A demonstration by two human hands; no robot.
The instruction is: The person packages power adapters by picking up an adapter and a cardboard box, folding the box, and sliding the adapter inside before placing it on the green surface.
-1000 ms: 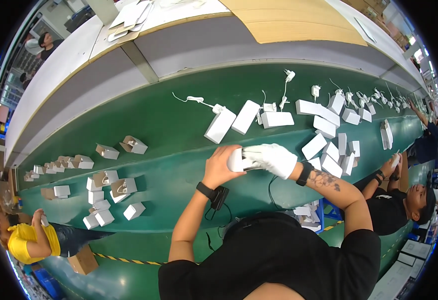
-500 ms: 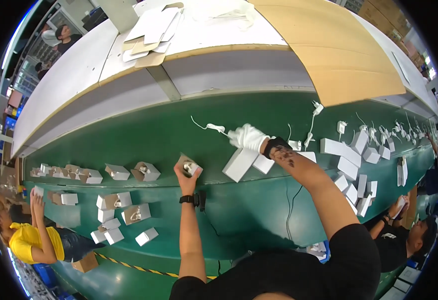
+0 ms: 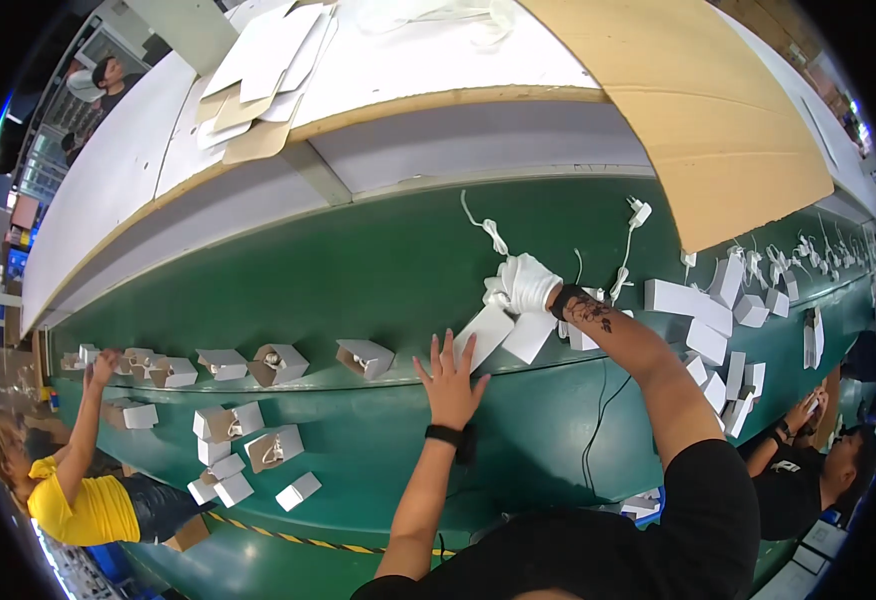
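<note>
My left hand [image 3: 450,382] is open, fingers spread, holding nothing, with its fingertips beside a white box [image 3: 484,335]. My right hand [image 3: 526,284], in a white glove, is closed round a white charger; its bundled cable [image 3: 494,237] sticks out beyond the fingers. The glove hides most of the charger's body. A second white box [image 3: 530,336] lies just below the right hand. To the left of my left hand, an open white box [image 3: 365,358] stands on the green bench with something white inside.
More open boxes [image 3: 278,364] line the bench to the left, with others nearer me. White boxes [image 3: 691,304] and chargers [image 3: 639,213] lie right. Cardboard [image 3: 708,130] overhangs the white shelf [image 3: 438,90]. People work at the left [image 3: 88,505] and right [image 3: 793,480].
My left hand has let go of the open box, left it on the bench and moved right, fingers spreading. My right hand has shifted slightly right with the charger, its cable now pointing up.
</note>
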